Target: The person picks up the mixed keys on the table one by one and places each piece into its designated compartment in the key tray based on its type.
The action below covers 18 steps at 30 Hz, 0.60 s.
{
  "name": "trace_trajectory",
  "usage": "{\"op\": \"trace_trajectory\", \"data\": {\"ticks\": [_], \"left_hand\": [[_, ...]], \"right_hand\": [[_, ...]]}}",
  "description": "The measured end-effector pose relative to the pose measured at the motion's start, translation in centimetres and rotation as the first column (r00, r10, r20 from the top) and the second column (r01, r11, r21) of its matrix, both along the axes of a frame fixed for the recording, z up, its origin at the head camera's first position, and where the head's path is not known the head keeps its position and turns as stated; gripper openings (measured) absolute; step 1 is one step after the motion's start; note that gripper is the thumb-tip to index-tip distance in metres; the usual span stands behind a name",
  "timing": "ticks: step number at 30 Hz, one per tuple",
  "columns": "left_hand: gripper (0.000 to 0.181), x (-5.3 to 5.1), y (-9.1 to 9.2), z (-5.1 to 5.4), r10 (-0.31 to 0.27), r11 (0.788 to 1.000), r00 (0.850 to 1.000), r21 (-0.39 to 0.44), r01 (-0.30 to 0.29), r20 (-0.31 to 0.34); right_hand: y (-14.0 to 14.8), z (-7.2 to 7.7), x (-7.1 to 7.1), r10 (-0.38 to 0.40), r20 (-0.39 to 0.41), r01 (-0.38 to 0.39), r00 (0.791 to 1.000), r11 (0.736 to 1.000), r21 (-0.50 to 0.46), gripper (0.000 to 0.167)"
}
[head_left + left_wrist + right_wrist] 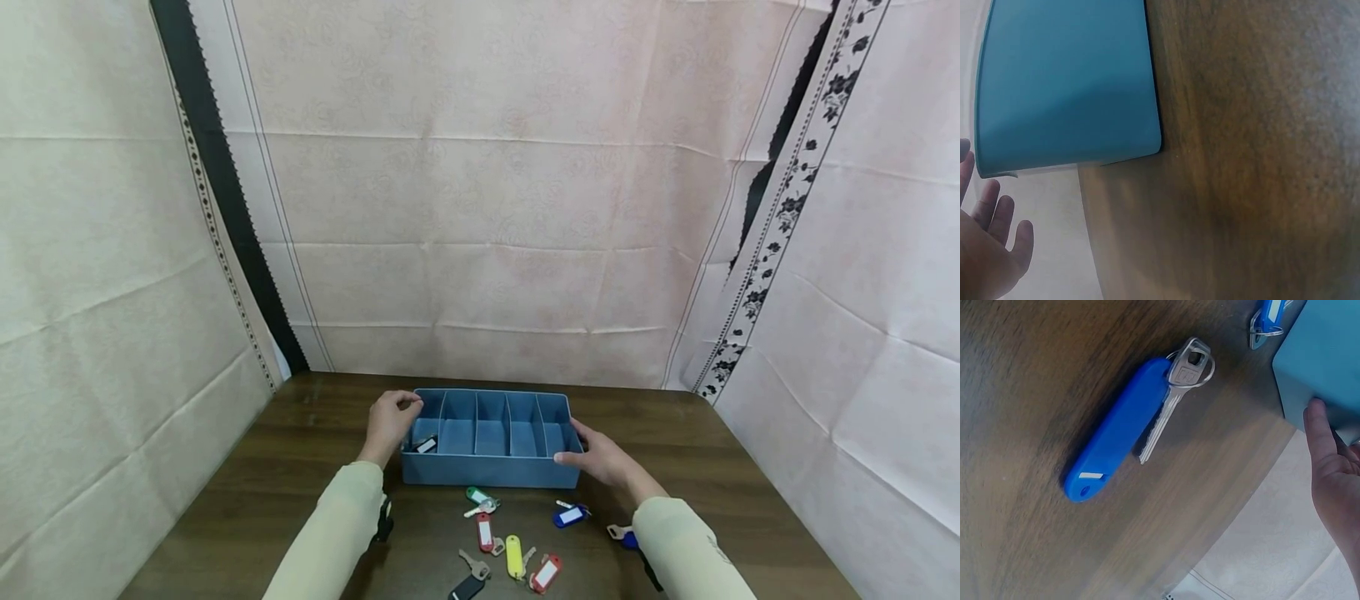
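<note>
One wooden table (300,450) spans my remote feed, the blue divided box (491,472) standing near its far edge, the right hand (606,458) gripping its right end, the left hand (390,425) at its left rim — pinching or not, I can't tell — tagged keys (513,557) scattered in front, a black tag (425,445) in the leftmost compartment.

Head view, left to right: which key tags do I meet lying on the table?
Black tag → upper red tag → yellow tag → lower red tag → blue tag → part-hidden blue tag by the right sleeve. Green tag left out: it overlaps the black and upper red ones in left-right position.
</note>
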State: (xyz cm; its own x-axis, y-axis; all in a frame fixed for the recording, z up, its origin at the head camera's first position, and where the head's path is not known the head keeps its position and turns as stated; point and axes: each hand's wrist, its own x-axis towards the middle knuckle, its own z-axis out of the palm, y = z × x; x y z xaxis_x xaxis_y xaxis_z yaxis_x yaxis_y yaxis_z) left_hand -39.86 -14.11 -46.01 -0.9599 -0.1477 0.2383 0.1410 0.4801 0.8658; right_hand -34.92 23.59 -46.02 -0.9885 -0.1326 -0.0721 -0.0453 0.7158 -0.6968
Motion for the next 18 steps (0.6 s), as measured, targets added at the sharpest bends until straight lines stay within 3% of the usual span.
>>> {"op": "trace_trajectory", "data": {"ticks": [18], "left_hand": [[0.024,0.55,-0.12,1.08,-0.042,0.999,0.999,0.015,0.042,0.015]], "right_hand": [[0.10,-0.11,0.16,-0.007,0.002,0.008,1.000,1.000,-0.024,0.099]]}}
